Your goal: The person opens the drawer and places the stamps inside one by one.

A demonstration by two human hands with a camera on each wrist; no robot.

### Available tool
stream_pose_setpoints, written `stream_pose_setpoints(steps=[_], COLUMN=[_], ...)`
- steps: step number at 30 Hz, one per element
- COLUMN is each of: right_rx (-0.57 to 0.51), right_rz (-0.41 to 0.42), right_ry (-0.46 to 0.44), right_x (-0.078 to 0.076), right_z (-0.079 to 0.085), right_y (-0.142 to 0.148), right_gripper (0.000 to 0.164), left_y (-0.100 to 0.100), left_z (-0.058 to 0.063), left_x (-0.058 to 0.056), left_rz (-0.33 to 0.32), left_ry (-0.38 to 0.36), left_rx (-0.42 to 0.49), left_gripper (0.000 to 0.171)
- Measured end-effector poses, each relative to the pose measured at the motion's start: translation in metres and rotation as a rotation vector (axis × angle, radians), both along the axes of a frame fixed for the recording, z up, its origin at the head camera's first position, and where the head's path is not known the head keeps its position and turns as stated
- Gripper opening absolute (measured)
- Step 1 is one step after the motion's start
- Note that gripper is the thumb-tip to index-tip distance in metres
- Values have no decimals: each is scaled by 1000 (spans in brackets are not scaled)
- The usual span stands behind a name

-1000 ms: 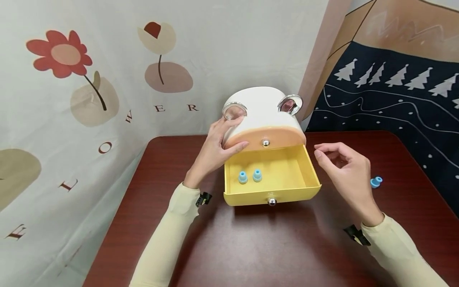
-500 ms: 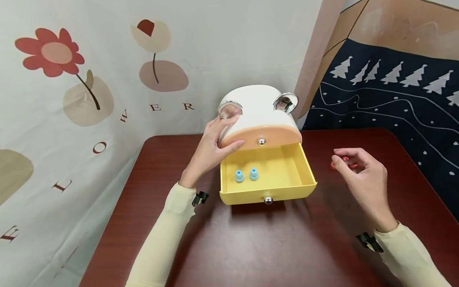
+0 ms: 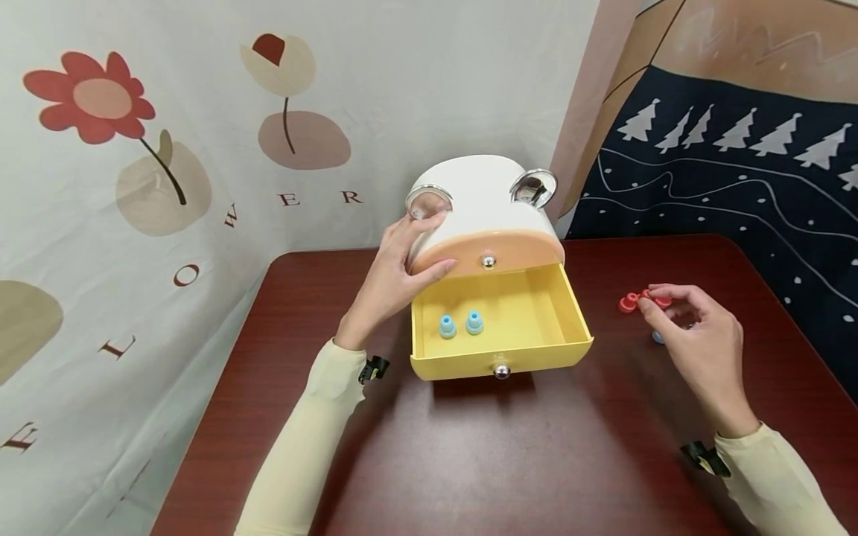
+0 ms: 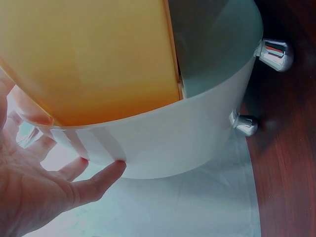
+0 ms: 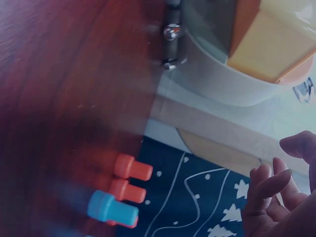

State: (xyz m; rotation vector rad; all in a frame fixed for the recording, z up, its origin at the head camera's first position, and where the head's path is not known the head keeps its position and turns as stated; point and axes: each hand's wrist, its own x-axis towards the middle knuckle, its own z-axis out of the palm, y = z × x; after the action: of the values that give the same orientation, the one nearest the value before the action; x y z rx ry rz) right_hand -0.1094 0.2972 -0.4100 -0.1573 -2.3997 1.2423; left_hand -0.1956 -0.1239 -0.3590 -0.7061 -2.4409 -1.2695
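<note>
My left hand (image 3: 395,279) rests on the left side of a white storage box (image 3: 472,190), its thumb along the orange upper drawer front (image 3: 519,253). In the left wrist view its fingers (image 4: 103,180) lie stretched against the side wall. The yellow lower drawer (image 3: 536,357) is pulled out, with two light blue stepped plugs (image 3: 447,327) upright inside. My right hand (image 3: 707,350) hovers at the table's right, thumb and fingers bent but apart, holding nothing. Red plugs (image 3: 628,303) stand by its fingertips; a blue plug (image 5: 113,208), mostly hidden by the hand in the head view, stands nearby.
Silver-rimmed round ears (image 3: 534,188) stick up from the box, and silver knobs (image 3: 501,371) jut from its drawers. The dark red table (image 3: 469,461) reaches back to a flower-print cloth (image 3: 382,89) and a navy tree-print cloth (image 3: 724,179).
My right hand has moved right, away from the drawer, to the red and blue plugs. The left hand stays on the box. The view has shifted slightly.
</note>
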Motion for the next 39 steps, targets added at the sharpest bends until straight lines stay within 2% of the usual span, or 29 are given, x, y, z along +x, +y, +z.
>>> stream_pose_setpoints(steps=[5,17,30,39], right_rx=[27,93,191,223], right_rz=[-7,-33,38,86], right_ry=[-57,-107,-202,-250], right_x=[1,9,12,7], right_z=[-7,-19,-30,-35], right_y=[9,31,52,61], right_gripper=[30,35,39,41], left_y=[0,2,2,2], left_z=[0,1,1,0], left_x=[1,1,0,2], left_rz=[4,11,11,12], left_ry=[-12,-16,-15,-14], left_rx=[-1,7,3,9], left_gripper=[65,64,65,65])
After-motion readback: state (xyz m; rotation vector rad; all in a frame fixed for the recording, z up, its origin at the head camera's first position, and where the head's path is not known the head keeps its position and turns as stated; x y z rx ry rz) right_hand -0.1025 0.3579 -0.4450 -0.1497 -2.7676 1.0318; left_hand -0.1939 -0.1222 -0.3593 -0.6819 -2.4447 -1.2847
